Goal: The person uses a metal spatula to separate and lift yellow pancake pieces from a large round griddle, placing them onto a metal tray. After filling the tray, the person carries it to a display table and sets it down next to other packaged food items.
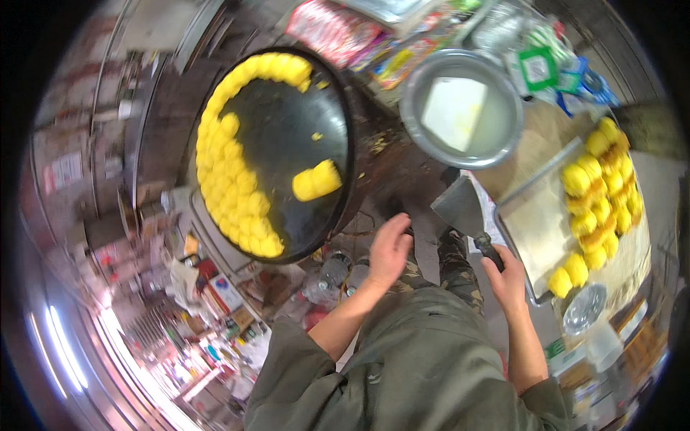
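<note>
My right hand (505,277) grips the black handle of a wide metal scraper (461,206), whose blade points up and to the left. Empty and with its fingers apart, my left hand (389,250) hovers near the lower right rim of a large round black pan (285,126). Yellow buns (229,183) crowd the pan's left side and curve along its top edge. A separate small piece of joined yellow buns (317,180) lies at the pan's right, with crumbs nearby. More buns with browned sides (604,199) stand in rows on a metal tray (531,231) to my right.
A grey basin (461,156) holds cloudy liquid and a white slab (453,110). Printed packets (334,32) and plastic bags (501,27) lie behind it. A clear plastic bowl (585,308) sits below the tray. Plastic bottles (334,269) stand under the pan's lower edge.
</note>
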